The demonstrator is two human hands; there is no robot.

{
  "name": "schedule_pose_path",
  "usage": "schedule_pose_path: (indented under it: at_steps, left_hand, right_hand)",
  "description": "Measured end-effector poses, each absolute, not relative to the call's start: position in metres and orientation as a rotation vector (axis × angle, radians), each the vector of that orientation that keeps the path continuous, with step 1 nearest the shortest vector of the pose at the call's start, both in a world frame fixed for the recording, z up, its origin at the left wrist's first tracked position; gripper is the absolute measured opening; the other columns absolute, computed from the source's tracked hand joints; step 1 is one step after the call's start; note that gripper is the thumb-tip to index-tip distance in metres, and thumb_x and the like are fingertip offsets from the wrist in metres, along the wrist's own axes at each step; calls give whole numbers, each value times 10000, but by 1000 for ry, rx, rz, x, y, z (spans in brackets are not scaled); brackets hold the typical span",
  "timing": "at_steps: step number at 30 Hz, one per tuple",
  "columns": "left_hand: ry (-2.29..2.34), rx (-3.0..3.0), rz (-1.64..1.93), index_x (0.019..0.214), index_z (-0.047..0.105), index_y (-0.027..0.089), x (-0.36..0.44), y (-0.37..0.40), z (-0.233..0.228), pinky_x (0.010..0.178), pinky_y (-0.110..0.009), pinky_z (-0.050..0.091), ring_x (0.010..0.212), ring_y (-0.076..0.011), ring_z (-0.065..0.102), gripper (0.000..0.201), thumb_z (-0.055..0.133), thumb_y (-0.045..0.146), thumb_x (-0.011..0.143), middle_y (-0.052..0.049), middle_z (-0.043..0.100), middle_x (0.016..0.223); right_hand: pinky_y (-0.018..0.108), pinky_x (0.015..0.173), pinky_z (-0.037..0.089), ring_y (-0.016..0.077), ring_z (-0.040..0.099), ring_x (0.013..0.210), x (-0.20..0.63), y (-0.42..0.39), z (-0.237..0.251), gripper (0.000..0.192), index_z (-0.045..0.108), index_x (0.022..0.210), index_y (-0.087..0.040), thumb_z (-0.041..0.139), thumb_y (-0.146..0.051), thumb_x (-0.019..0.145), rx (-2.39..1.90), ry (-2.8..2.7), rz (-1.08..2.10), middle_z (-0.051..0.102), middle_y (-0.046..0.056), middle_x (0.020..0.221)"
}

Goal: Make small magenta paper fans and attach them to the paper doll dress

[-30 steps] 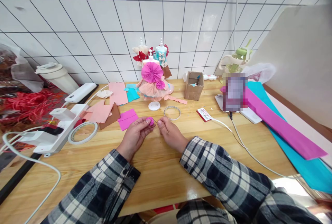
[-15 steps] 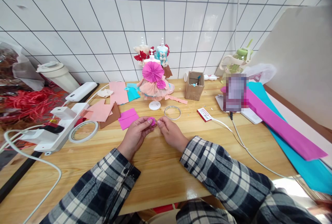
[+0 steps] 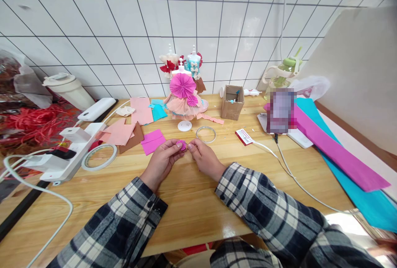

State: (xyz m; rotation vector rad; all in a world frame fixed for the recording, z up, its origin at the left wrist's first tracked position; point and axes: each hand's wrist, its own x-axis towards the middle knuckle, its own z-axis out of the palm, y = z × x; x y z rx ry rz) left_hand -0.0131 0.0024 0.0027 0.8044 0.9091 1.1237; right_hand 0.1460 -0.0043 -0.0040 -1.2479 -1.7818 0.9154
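Between the thumb and fingers of my left hand is a small magenta pleated paper rosette. My right hand is closed in a pinch close to the rosette's right edge; whatever sits between those fingertips is too small to make out. Just beyond both hands stands a mini dress form in a peach paper skirt, with a large magenta paper fan on its chest and a smaller one on the skirt. Folded magenta paper lies left of my left hand. A thin tape roll rests behind my right hand.
Peach paper sheets, a wide tape roll and a power strip lie on the left. A small cardboard box stands behind. On the right are a phone, a cable and long magenta paper.
Almost nothing differs. Both hands keep their place around the rosette, and the view has shifted very slightly.
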Motion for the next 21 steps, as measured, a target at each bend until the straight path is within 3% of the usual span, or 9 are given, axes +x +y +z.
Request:
schedule_pose_path:
  at_steps: [21]
  left_hand:
    - [930,803,1163,839,665,138,-14,5,2,764,-221,498,783,-107,622,210,765,207,668,-12,665,827]
  right_hand:
    - [262,630,380,140,499,649,147,-5,-1,263,506,846,-210,354,-400,945,-1283,-1802,967,538,-15,689]
